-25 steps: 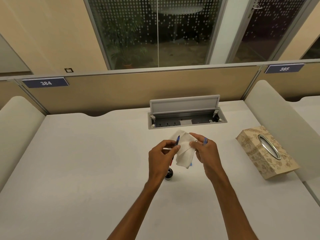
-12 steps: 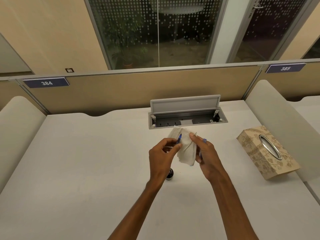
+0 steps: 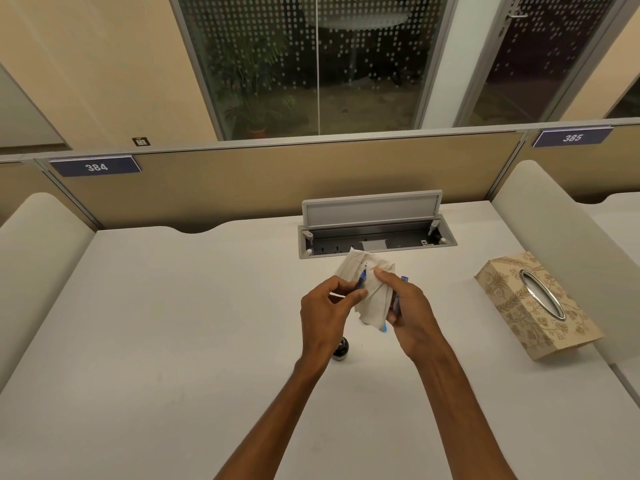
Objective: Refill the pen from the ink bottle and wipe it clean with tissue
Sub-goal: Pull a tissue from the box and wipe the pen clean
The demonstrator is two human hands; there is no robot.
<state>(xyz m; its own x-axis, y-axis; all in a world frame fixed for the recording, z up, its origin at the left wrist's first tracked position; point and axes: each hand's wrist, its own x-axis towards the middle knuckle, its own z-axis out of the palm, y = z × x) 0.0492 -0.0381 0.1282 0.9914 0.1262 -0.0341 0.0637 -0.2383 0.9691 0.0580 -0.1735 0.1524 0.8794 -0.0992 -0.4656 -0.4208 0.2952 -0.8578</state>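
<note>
My left hand pinches a blue pen, its tip pointing up and away against a white tissue. My right hand holds that tissue pressed to the pen with thumb and forefinger. It also grips another blue pen part in its fingers. Small dark ink marks show near the tissue's top. A dark ink bottle stands on the white desk just below my left hand, partly hidden by the wrist.
A patterned beige tissue box lies at the right. An open grey socket hatch sits in the desk behind my hands. Padded dividers rise along both sides, with a tan partition at the back.
The tissue has shifted up and spread more behind the pen tip. My right hand has turned and moved slightly lower, folding the tissue around the pen.
</note>
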